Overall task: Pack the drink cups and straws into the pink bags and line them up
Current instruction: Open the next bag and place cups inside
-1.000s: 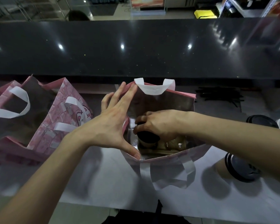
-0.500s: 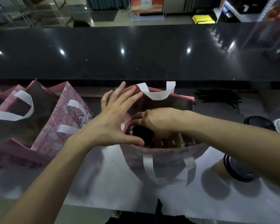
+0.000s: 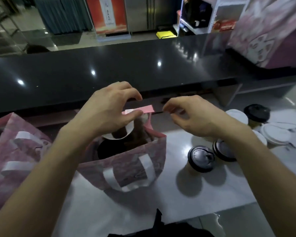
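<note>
My right hand [image 3: 197, 117] has left the upright pink bag [image 3: 126, 166] and hangs loosely curled, holding nothing, while my left hand [image 3: 109, 110] now pinches its far rim.

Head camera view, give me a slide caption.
Left hand pinches the pink bag rim; right hand hovers beside it.

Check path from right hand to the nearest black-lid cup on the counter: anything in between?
Nothing visible blocks it. The right hand hangs above the white counter beside the open pink bag; the nearest black-lid cup stands just below and nearer the camera, its lid fully exposed. A second black-lid cup sits close behind it, partly under the forearm.
</note>
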{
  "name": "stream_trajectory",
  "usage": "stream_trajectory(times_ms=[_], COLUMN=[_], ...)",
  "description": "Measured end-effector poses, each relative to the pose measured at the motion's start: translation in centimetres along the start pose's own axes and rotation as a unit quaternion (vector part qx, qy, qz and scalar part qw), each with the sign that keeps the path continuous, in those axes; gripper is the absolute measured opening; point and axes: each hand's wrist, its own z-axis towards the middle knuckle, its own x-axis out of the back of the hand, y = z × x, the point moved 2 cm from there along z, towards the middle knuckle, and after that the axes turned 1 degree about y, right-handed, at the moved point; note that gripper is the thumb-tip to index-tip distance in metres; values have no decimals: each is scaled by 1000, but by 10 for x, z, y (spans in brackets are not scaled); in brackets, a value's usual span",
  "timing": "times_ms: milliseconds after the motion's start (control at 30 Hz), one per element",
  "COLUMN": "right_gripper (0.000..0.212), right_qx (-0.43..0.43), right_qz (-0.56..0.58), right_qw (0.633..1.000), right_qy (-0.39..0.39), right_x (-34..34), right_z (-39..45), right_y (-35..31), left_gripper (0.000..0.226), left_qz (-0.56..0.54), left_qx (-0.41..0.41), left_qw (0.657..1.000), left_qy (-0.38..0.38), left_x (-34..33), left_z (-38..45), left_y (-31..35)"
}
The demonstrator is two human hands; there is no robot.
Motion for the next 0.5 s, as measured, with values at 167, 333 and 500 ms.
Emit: stream_trajectory(times_ms=[167,333,500], right_gripper=[75,105,72], right_qx=[-131,-159,-125], right_qz=[-114,-135,-177], right_qw=[977,948,958], right_qy=[-122,-242,-187], right_x=[-39,-93,-88], right_z=[-52,-67,-55], right_y=[69,87,85], left_gripper=[47,53,50], left_qz=[14,41,33], left_qx=[-45,-53,-58], left_qw=[996,990,990], left_qy=[-81,-124,-122], left_x=[-44,-67,-58], left_z=[39,47,40], left_y=[36,45,42])
